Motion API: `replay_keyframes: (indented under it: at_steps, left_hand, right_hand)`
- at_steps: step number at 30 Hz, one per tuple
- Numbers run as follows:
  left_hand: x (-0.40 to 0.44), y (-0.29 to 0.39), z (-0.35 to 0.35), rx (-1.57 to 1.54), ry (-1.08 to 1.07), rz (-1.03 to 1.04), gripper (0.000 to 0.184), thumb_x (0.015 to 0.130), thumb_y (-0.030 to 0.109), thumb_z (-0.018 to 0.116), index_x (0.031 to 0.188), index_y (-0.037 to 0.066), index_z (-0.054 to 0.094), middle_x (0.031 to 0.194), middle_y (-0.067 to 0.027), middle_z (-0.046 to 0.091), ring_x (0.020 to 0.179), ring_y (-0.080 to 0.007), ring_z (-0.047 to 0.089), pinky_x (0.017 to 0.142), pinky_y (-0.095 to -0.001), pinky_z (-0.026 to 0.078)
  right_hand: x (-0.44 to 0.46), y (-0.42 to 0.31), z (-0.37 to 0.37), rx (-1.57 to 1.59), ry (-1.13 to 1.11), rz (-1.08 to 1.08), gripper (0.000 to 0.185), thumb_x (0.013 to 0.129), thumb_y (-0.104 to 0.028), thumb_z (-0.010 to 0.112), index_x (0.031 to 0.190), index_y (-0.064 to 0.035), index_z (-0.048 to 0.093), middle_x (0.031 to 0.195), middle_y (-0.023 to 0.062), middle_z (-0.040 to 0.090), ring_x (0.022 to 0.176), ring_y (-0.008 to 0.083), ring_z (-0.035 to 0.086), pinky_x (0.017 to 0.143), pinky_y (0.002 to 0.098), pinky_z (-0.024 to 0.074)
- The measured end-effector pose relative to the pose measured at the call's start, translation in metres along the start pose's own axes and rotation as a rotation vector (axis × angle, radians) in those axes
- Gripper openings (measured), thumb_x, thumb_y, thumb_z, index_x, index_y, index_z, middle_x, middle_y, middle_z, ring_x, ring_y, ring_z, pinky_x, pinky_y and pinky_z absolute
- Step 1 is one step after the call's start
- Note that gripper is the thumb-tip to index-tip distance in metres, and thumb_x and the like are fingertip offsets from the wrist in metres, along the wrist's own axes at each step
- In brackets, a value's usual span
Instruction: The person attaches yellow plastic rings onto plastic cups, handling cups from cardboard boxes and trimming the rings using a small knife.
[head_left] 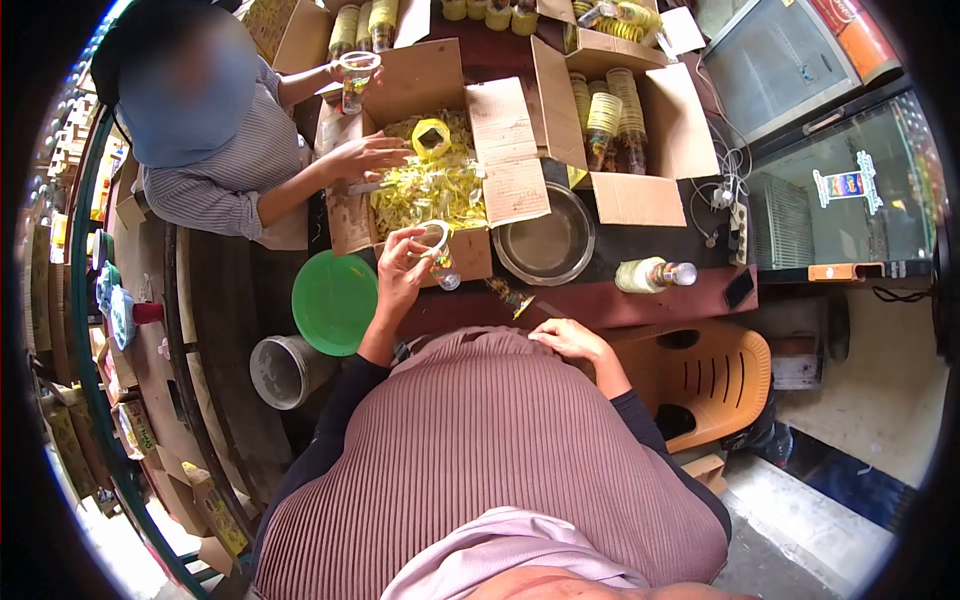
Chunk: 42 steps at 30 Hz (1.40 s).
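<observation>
A clear plastic cup [444,268] is held in my left hand [402,268], its fingers around the rim, above the near edge of an open cardboard box [513,150]. Yellow strips [440,190] fill the box, with a yellow ring-shaped roll [431,139] on top. My right hand [568,338] rests near my lap at the table edge, fingers low against the brown cloth; whether it holds anything is not clear. Just beyond it, a small printed wrapper [512,298] lies on the table. A stack of cups [655,275] lies on its side farther right.
Across the left side, a co-worker [215,130] holds another clear cup [358,82] and reaches into the box. A metal bowl [545,235], green basin [335,303], grey bucket [283,372], box of stacked cups [640,198], phone [739,289] and orange chair [720,380] stand around.
</observation>
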<state>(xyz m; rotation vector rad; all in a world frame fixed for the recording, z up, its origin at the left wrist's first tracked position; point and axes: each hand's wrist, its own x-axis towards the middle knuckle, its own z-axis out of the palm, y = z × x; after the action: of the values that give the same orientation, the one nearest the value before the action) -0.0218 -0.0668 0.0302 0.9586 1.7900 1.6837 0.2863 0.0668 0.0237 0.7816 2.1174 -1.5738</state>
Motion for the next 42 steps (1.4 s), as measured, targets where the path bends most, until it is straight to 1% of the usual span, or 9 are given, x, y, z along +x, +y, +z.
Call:
replay_keyframes:
  at_steps: [8,16,20,21,22,27,34,40,42]
  left_hand:
    - [0.010,0.009,0.000,0.002,0.043,0.090,0.010,0.078,0.003,0.073,0.082,-0.003,0.066,0.114,-0.0106,0.057,0.102,-0.0191,0.056,0.080,-0.0310,0.050]
    - [0.013,0.007,-0.008,0.120,0.030,0.171,0.009,0.078,0.002,0.072,0.081,-0.002,0.065,0.112,-0.0104,0.057,0.102,-0.0189,0.057,0.081,-0.0302,0.049]
    - [0.006,0.013,-0.007,0.066,0.003,0.118,0.008,0.079,0.001,0.072,0.080,-0.003,0.065,0.113,-0.0104,0.055,0.099,-0.0160,0.058,0.074,-0.0265,0.052]
    - [0.004,0.012,-0.008,0.010,-0.043,-0.007,0.010,0.080,-0.003,0.070,0.080,-0.002,0.060,0.117,-0.0122,0.052,0.105,-0.0177,0.057,0.085,-0.0293,0.050]
    - [0.004,0.003,-0.007,0.025,-0.048,0.067,0.010,0.081,-0.003,0.069,0.080,-0.002,0.059,0.117,-0.0120,0.051,0.097,-0.0133,0.058,0.077,-0.0254,0.053]
    - [0.002,0.006,-0.003,0.149,-0.047,0.120,0.009,0.078,0.003,0.072,0.081,0.000,0.065,0.112,-0.0116,0.057,0.106,-0.0205,0.057,0.087,-0.0326,0.047]
    - [-0.005,0.019,-0.005,0.154,0.002,0.141,0.009,0.077,0.007,0.074,0.081,0.002,0.068,0.108,-0.0117,0.062,0.110,-0.0263,0.056,0.092,-0.0377,0.045]
    - [-0.011,0.010,-0.006,0.074,0.012,0.064,0.008,0.079,0.005,0.073,0.081,0.000,0.067,0.110,-0.0119,0.060,0.109,-0.0233,0.056,0.089,-0.0348,0.046]
    - [-0.010,0.009,-0.007,0.090,-0.010,0.074,0.008,0.080,0.003,0.072,0.081,-0.001,0.065,0.113,-0.0117,0.057,0.109,-0.0200,0.055,0.086,-0.0309,0.047]
  right_hand:
    - [0.020,0.026,-0.009,-0.112,0.056,0.128,0.030,0.087,-0.034,0.063,0.099,-0.0076,0.071,0.091,0.0128,0.070,0.085,0.0239,0.067,0.077,0.0354,0.0503]
    - [-0.014,-0.071,-0.046,0.160,0.313,-0.199,0.019,0.083,-0.014,0.069,0.098,-0.0024,0.068,0.093,0.0069,0.064,0.085,0.0166,0.062,0.076,0.0295,0.0494]
    - [-0.079,-0.170,-0.065,0.302,-0.024,-0.840,0.030,0.078,-0.018,0.076,0.103,-0.0039,0.067,0.097,0.0077,0.060,0.090,0.0171,0.058,0.080,0.0298,0.0471]
    - [-0.092,-0.192,-0.068,0.259,-0.160,-1.014,0.035,0.077,-0.021,0.077,0.106,-0.0049,0.066,0.096,0.0077,0.059,0.089,0.0194,0.058,0.079,0.0314,0.0471]
    - [-0.103,-0.212,-0.069,0.212,-0.300,-1.181,0.041,0.075,-0.023,0.078,0.110,-0.0060,0.066,0.094,0.0076,0.059,0.087,0.0217,0.058,0.078,0.0329,0.0471]
    - [-0.109,-0.248,-0.052,0.118,-0.602,-1.375,0.044,0.076,-0.031,0.076,0.110,-0.0047,0.064,0.095,0.0094,0.058,0.086,0.0291,0.057,0.075,0.0380,0.0463]
    - [-0.117,-0.255,-0.033,0.492,-0.651,-1.240,0.042,0.081,-0.025,0.074,0.112,-0.0013,0.060,0.091,0.0109,0.061,0.076,0.0285,0.059,0.064,0.0369,0.0468]
    - [-0.113,-0.268,-0.042,0.327,-0.563,-1.413,0.016,0.084,-0.009,0.069,0.100,-0.0060,0.066,0.083,0.0077,0.057,0.074,0.0232,0.059,0.062,0.0322,0.0477]
    - [-0.113,-0.268,-0.047,0.411,-0.430,-1.383,0.014,0.086,-0.007,0.068,0.097,0.0006,0.069,0.080,0.0101,0.060,0.064,0.0221,0.057,0.055,0.0325,0.0439]
